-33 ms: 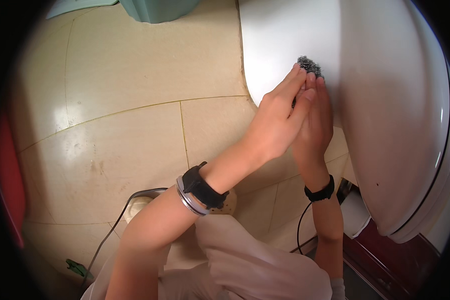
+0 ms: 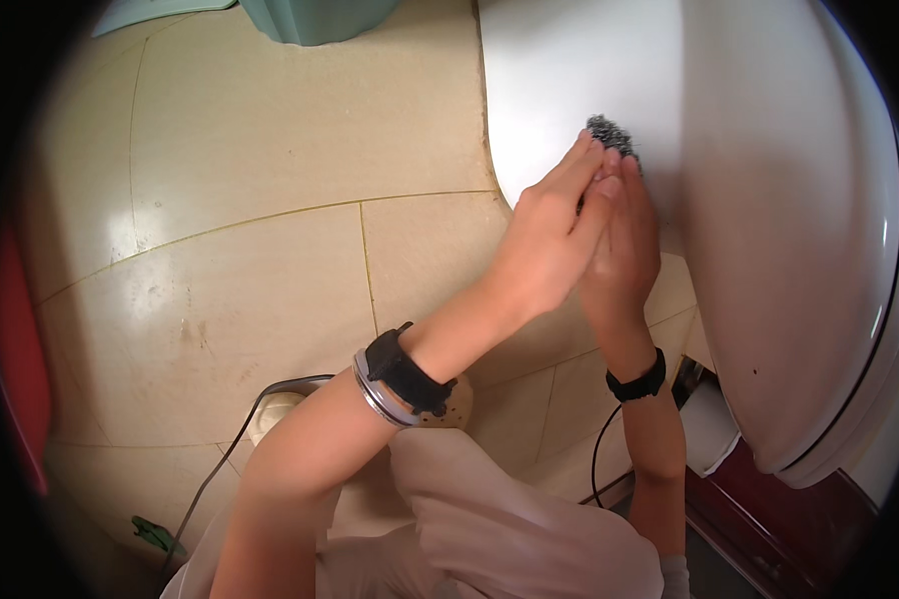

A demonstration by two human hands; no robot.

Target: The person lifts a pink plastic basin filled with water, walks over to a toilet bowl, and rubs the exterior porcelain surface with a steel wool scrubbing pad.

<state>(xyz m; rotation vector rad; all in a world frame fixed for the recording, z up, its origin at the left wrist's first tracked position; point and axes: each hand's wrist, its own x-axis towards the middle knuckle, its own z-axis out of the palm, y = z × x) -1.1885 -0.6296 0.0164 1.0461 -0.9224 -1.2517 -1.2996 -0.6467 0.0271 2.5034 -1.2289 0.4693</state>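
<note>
Steel wool pad (image 2: 609,133) (wiry, grey) | both hands' fingers press it | glossy white curved appliance shell (image 2: 769,200)

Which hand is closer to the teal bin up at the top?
Left. The left hand lies nearer the teal bin, though well below and right of it. The right hand sits farther right, both pressing the steel wool scrubber on the white appliance.

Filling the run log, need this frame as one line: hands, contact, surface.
left hand: on steel-wool scrubber | right hand: on scrubber beside left | scrubber: pressed on white appliance side | floor: beige tile
</note>
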